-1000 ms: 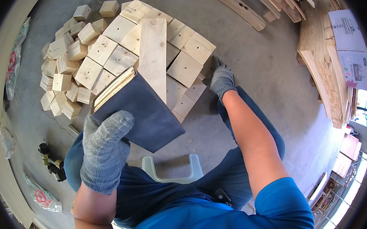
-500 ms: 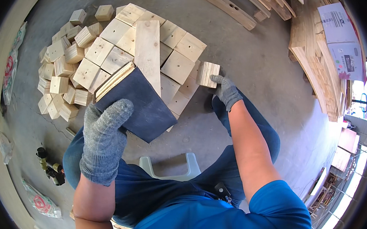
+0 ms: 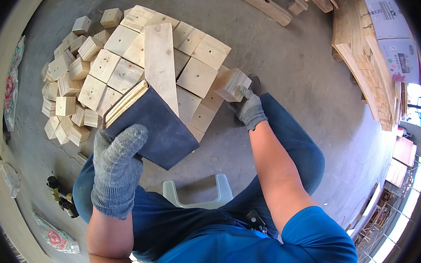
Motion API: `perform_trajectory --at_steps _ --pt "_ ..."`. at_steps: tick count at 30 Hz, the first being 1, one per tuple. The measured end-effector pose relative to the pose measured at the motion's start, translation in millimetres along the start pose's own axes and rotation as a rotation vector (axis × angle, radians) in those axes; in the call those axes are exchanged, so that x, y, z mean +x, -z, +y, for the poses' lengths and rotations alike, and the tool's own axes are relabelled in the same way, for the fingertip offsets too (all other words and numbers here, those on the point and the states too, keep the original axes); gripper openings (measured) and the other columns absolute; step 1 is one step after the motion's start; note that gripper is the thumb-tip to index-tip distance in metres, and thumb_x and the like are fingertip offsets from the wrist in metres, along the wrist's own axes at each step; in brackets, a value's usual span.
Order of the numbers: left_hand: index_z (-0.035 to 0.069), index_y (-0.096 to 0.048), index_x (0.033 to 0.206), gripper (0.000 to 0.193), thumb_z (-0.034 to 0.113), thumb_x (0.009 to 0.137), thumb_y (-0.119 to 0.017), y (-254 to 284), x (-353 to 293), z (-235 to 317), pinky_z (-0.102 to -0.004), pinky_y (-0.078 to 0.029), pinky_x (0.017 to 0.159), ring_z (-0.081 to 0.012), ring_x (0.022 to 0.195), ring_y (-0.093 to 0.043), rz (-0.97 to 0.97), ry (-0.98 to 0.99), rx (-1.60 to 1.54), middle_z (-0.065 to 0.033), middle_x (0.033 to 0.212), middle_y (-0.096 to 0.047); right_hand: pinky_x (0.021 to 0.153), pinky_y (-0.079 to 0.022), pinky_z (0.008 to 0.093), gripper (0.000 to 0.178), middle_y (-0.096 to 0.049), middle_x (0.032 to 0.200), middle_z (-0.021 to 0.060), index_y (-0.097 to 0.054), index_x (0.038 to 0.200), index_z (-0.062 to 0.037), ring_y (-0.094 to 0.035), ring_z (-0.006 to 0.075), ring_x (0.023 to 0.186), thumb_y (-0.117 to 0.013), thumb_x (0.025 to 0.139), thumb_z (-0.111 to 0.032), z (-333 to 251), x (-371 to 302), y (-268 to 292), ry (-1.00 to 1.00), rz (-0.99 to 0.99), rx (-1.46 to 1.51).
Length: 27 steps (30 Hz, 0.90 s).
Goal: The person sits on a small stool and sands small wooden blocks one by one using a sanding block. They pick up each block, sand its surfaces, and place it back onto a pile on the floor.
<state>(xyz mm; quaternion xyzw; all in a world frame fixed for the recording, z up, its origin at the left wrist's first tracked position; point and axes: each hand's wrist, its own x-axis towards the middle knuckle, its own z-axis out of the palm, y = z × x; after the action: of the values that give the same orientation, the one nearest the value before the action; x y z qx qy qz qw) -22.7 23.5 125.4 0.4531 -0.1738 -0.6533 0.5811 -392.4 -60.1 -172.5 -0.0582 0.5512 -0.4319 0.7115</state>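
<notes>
My left hand (image 3: 119, 160), in a grey knit glove, grips a black-faced block (image 3: 159, 128) with pale layered wood along its upper edge. The thumb lies across the dark face. Out to the right, my gloved right hand (image 3: 249, 108) is closed on a small wooden block (image 3: 232, 85) with a layered side and a pale top. That block is beside the right edge of a cluster of square wooden blocks (image 3: 198, 76). A flat pale board (image 3: 159, 61) rests on the cluster, its near end partly behind the black-faced block.
Loose wooden blocks (image 3: 65, 105) are heaped left of the cluster. A pale plastic stool (image 3: 200, 200) shows between my legs. A dark cylindrical tool (image 3: 61, 196) lies on the floor at left. Stacked boards (image 3: 359, 57) and a cardboard box (image 3: 392, 35) stand at right.
My right hand has shifted a little left with the small block, which has turned to show more of its top. The view has moved slightly; my left hand keeps its grip.
</notes>
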Motion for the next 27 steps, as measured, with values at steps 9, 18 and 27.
perform_trajectory --at_steps 9,18,27 --pt "-0.003 -0.067 0.139 0.055 0.001 0.087 -0.084 -0.8 0.9 -2.8 -0.0367 -0.062 0.099 -0.0236 0.109 -0.078 0.012 0.027 0.034 -0.0154 0.122 -0.079 0.088 -0.057 0.0558 0.054 -0.069 0.136 0.0042 -0.056 0.152 -0.0234 -0.068 0.0282 0.12 -0.073 0.101 -0.022 -5.5 -9.0 -11.7 0.012 0.025 -0.158" --pt "-0.003 -0.07 0.136 0.052 0.005 0.087 -0.086 2.4 2.1 -5.4 -0.0327 -0.063 0.093 -0.0193 0.104 -0.078 -0.005 0.071 0.07 -0.014 0.118 -0.08 0.08 -0.061 0.0505 0.059 -0.074 0.12 0.0104 -0.067 0.135 -0.0129 -0.074 0.0299 0.1 -0.081 0.093 -0.052 -48.8 25.3 -17.7 -0.083 0.196 -0.55" --pt "-0.003 -0.069 0.137 0.053 0.006 0.088 -0.086 -2.1 4.1 -6.9 -0.0325 -0.063 0.093 -0.0191 0.101 -0.078 -0.017 0.037 0.073 -0.0129 0.117 -0.08 0.1 -0.054 0.0439 0.09 -0.07 0.14 0.0204 -0.069 0.143 -0.0036 -0.068 0.0333 0.124 -0.072 0.089 -0.075 -74.7 73.1 -63.9 -0.131 0.356 -1.239"
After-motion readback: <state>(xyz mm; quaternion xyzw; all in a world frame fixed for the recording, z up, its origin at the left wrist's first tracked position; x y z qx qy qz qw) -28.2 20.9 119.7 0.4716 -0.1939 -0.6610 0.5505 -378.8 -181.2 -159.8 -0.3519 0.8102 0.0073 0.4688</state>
